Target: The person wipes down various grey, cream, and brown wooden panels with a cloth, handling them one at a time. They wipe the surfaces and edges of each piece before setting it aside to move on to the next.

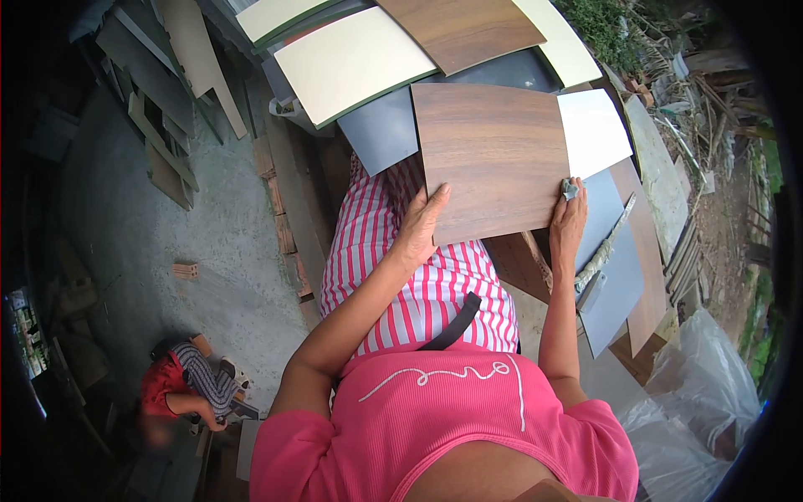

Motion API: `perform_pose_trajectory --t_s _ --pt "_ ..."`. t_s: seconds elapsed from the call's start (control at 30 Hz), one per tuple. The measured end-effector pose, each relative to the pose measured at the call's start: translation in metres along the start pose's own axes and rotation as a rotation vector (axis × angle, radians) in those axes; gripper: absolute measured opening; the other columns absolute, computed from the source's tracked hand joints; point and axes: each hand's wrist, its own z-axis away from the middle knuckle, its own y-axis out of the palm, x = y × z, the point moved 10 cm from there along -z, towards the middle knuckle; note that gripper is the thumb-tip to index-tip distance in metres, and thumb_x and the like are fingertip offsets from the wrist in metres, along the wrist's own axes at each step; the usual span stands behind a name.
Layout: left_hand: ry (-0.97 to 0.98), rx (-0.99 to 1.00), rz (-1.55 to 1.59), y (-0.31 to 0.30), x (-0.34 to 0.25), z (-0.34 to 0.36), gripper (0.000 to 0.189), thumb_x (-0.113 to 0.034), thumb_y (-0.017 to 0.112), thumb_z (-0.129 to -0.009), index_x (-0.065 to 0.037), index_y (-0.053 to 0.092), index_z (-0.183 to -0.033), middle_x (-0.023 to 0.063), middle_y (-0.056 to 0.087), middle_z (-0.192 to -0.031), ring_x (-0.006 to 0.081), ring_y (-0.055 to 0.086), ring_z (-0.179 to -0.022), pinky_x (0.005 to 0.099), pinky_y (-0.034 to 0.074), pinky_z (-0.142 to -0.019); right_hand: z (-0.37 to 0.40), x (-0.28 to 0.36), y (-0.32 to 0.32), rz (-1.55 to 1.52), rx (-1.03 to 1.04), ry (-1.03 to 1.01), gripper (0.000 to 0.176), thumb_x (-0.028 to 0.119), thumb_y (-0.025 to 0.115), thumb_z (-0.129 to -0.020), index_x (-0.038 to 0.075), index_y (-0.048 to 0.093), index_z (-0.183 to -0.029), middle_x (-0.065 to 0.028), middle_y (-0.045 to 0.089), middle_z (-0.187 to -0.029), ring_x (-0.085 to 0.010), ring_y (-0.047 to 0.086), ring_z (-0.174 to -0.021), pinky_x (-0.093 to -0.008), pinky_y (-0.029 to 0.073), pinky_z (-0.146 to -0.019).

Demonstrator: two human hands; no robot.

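A wood-grain panel (pixel 493 159) lies tilted over my lap, its near edge close above my striped trousers. My left hand (pixel 423 224) grips its near left corner, thumb on top and the other fingers hidden underneath. At the right edge, my right hand (pixel 569 219) is closed on a small crumpled grey-green wad (pixel 570 189), which presses against the panel's rim. A white panel (pixel 595 132) shows just beyond that edge. Right of my right hand, a long rough strip (pixel 606 247) and a small grey block (pixel 591 294) lie on a blue-grey panel (pixel 623 276).
Cream panels (pixel 355 63) and another wood-grain panel (pixel 464 29) are spread ahead. More boards (pixel 159 75) lean at the far left. A person (pixel 186 386) crouches at lower left, near a brick (pixel 186 270) on the concrete floor. Clear plastic sheeting (pixel 694 393) lies at right.
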Motion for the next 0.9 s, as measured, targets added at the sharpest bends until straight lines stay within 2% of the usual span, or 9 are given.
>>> perform_pose_trajectory --t_s 0.17,0.23,0.5,0.7,0.77,0.9 --pt "0.012 0.009 0.014 -0.002 0.001 -0.002 0.053 -0.031 0.056 -0.090 -0.006 0.035 -0.132 0.0129 0.044 -0.125 0.0202 0.041 -0.119 0.0366 0.041 -0.096 -0.035 0.008 0.017 0.054 0.053 -0.050 0.041 0.015 0.039 -0.093 0.003 0.039 -0.132 -0.0146 0.034 -0.140 -0.0324 0.027 -0.132 -0.0467 0.021 -0.108" --pt "-0.013 0.013 0.009 -0.002 0.002 -0.002 0.054 -0.031 0.056 -0.090 -0.006 0.034 -0.132 0.0132 0.042 -0.126 0.0208 0.040 -0.120 0.0377 0.041 -0.097 -0.052 0.023 0.024 0.054 0.041 -0.102 0.042 0.017 0.038 -0.094 0.006 0.037 -0.134 -0.0143 0.032 -0.142 -0.0326 0.025 -0.133 -0.0487 0.019 -0.108" --pt "-0.005 0.021 -0.026 0.000 -0.002 0.000 0.058 -0.034 0.056 -0.089 -0.005 0.032 -0.134 0.0143 0.041 -0.127 0.0231 0.040 -0.121 0.0389 0.040 -0.097 -0.113 0.089 0.049 0.025 -0.029 -0.158 0.044 0.025 0.039 -0.094 0.006 0.038 -0.134 -0.0141 0.034 -0.141 -0.0336 0.024 -0.133 -0.0508 0.019 -0.107" --pt "-0.001 0.019 -0.018 -0.001 -0.001 0.000 0.059 -0.038 0.052 -0.091 -0.005 0.030 -0.135 0.0128 0.040 -0.130 0.0213 0.039 -0.122 0.0381 0.039 -0.098 -0.100 0.172 0.066 -0.060 -0.030 -0.302 0.046 0.025 0.044 -0.092 0.004 0.039 -0.133 -0.0153 0.034 -0.141 -0.0349 0.026 -0.132 -0.0504 0.019 -0.107" --pt "-0.006 0.017 -0.018 0.000 -0.002 0.001 0.063 -0.044 0.048 -0.091 -0.006 0.028 -0.136 0.0115 0.039 -0.132 0.0217 0.039 -0.122 0.0382 0.038 -0.099 -0.090 0.199 0.067 -0.089 -0.032 -0.353 0.047 0.023 0.046 -0.091 0.003 0.038 -0.133 -0.0162 0.035 -0.140 -0.0365 0.028 -0.131 -0.0508 0.021 -0.106" --pt "0.001 0.039 0.022 -0.004 0.002 -0.003 0.065 -0.049 0.044 -0.091 -0.006 0.026 -0.137 0.0116 0.038 -0.134 0.0216 0.040 -0.122 0.0390 0.038 -0.100 -0.074 0.233 0.068 -0.107 -0.033 -0.384 0.047 0.024 0.047 -0.090 0.000 0.040 -0.130 -0.0184 0.036 -0.138 -0.0382 0.028 -0.130 -0.0512 0.021 -0.106"
